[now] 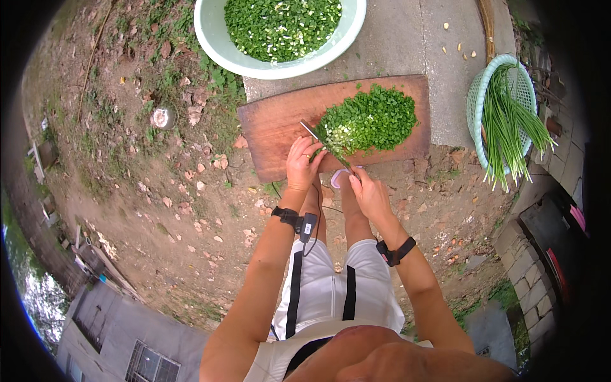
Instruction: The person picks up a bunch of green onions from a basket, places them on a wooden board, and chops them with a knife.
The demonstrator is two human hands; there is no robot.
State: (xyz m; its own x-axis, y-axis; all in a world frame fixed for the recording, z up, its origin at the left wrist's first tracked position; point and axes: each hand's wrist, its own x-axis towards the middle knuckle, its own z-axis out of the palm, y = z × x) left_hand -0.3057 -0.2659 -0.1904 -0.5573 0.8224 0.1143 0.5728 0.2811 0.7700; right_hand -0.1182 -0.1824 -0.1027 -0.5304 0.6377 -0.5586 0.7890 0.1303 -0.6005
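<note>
My right hand (370, 191) grips the handle of a kitchen knife (312, 130), whose blade slants across a wooden cutting board (277, 129). On the blade's left side my left hand (304, 162) has its fingers bent around a small bit of green stalks, mostly hidden under the fingers. Chopped green chives or scallions (372, 117) lie heaped on the board, right of the blade, with paler pieces close to it. Beyond the board, a pale green basin (210, 36) holds more chopped greens. Long uncut green stalks (508, 119) hang over the rim of a green plastic basket (475, 105) at the right.
The board rests on a concrete slab (398, 43). Several small pale pieces, perhaps garlic cloves (446, 26), are scattered on the slab near a straw broom (487, 28). A jar-like container (163, 118) stands on the leafy ground at the left. A cable hangs from my left wrist strap.
</note>
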